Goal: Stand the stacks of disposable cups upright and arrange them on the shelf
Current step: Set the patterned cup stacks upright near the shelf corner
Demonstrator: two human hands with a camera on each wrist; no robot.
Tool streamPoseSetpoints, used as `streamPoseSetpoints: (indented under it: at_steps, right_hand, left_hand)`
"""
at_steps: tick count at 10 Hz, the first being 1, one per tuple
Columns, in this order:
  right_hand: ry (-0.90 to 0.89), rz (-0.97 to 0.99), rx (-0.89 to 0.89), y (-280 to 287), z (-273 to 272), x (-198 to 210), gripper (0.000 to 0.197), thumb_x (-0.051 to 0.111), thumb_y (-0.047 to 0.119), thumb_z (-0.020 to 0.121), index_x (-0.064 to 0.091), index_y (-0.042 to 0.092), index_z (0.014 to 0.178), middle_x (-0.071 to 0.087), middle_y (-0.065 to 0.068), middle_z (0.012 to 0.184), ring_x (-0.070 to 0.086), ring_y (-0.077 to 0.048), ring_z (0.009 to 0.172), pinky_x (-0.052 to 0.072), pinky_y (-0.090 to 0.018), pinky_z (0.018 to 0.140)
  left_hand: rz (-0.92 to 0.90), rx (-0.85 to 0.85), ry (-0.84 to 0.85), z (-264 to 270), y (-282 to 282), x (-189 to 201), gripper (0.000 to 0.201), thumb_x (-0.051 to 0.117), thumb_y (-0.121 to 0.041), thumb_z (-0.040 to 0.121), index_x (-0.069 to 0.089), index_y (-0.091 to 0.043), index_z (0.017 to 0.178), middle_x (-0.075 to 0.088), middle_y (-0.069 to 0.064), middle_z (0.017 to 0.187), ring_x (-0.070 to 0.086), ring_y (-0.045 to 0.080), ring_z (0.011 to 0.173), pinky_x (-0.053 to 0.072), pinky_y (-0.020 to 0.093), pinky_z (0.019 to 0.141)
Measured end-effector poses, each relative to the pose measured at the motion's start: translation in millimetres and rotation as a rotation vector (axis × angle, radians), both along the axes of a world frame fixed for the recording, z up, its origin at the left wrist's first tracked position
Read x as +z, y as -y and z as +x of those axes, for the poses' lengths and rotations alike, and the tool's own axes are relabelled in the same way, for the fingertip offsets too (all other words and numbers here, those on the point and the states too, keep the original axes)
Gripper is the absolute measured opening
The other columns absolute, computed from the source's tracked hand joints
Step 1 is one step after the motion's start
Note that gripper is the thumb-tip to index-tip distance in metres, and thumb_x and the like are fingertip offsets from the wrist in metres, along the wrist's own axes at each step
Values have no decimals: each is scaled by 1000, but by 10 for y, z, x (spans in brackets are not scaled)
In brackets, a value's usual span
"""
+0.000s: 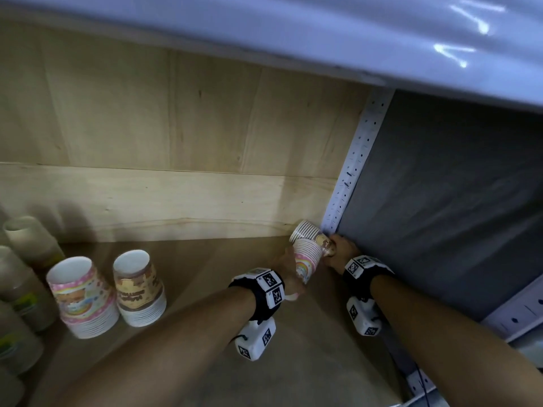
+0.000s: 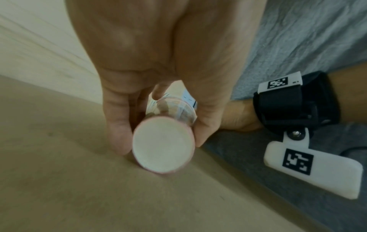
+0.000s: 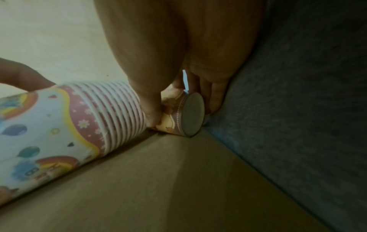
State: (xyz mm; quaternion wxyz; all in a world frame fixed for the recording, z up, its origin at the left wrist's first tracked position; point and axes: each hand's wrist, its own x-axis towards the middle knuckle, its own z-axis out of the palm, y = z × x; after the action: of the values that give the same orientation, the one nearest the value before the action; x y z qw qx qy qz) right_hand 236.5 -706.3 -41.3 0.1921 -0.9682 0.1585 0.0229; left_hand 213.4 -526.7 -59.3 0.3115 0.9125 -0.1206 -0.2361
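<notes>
Currently both hands work in the far right corner of the shelf [image 1: 205,289], where two cup stacks lie on their sides against the wooden back panel [image 1: 147,127] and the grey cloth [image 1: 455,201] side.

Left hand [image 1: 289,271]: fingers and thumb curled round the pink stack [image 1: 305,259], gripping near its closed base end. The left wrist view shows thumb and fingers on opposite sides of the white base disc, so the hold looks like a clamp across the narrow end. Judged reason: the narrow end fits the palm, and turning from there would swing the rims down onto the shelf.

Right hand [image 1: 342,252]: fingers curled round the base end of the brown stack [image 1: 318,239]; the right wrist view shows thumb on one side and fingers between the base and the cloth. This stack sits tightest in the corner, rims pointing away from the cloth, so the base is the only end this hand can reach.

The two stacks touch or nearly touch; the pink stack lies in front of the brown one.

Reference: a second pink stack [image 1: 83,298] and second brown stack [image 1: 141,289] stand side by side at left, rims down, bases up. Plain pale stacks [image 1: 32,245] stand further left. These show the likely target pose and row.

Status, judged: two stacks not yet upright. Risk: nested cups may slide apart if tipped by the top cup alone.
</notes>
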Motion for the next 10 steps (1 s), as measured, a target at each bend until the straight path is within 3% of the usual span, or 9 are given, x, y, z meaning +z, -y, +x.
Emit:
streamPoseSetpoints:
  at_steps: [1,2,3,4,5,6,8,10]
  right_hand:
    - [-2,-1,-26,-35,-34,-3,69,78,25,74,48,10,133,52,-15,133,54,-36,119,48,-41,97]
    - [-2,-23,-43,-99,-57,43,73,79,27,74,46,10,136,48,-15,136,52,-36,122,46,-42,100]
    - [-4,-34,-74,-181,-56,156,72,75,32,77,43,13,138,43,-15,139,49,-36,124,44,-44,103]
    - [34,-21,-69,-250,-47,278,63,68,35,83,45,12,136,41,-15,140,48,-35,125,41,-39,103]
    - [106,-32,-62,-334,-51,407,58,68,25,83,47,9,134,42,-16,140,47,-33,127,39,-36,105]
    - [174,-74,-41,-455,-45,557,44,62,16,86,52,5,128,46,-17,135,50,-34,120,39,-36,103]
    - [124,-88,106,-577,-69,811,54,65,20,85,47,10,135,47,-18,137,47,-35,126,40,-41,103]
    - [32,-61,216,-705,-118,847,43,70,15,81,61,7,122,61,-12,124,59,-29,116,47,-33,92]
  left_hand:
    - [79,-104,39,-71,-95,151,49,58,-13,96,44,1,141,51,16,142,52,28,128,47,22,84]
    - [18,-82,99,-100,-185,291,52,66,-13,91,48,0,138,56,17,135,58,29,120,47,20,71]
    - [11,-25,122,-154,-302,643,66,71,-19,87,39,-4,143,53,14,138,58,29,121,48,18,71]
    - [95,15,246,-110,-396,861,77,76,-33,79,34,-13,139,58,12,127,60,32,112,51,35,80]
    - [141,46,321,-95,-470,1012,62,73,-33,79,38,-11,126,64,11,108,65,30,95,54,37,71]
    - [137,49,341,-90,-532,1109,56,74,-32,80,41,-9,120,64,11,107,65,30,94,55,39,72]
    - [125,6,383,-59,-639,1231,51,77,-29,79,55,-12,123,57,8,121,59,28,107,54,35,85]
    - [153,26,411,-15,-653,1231,53,74,-25,82,57,-16,131,56,6,130,56,28,116,50,30,86]
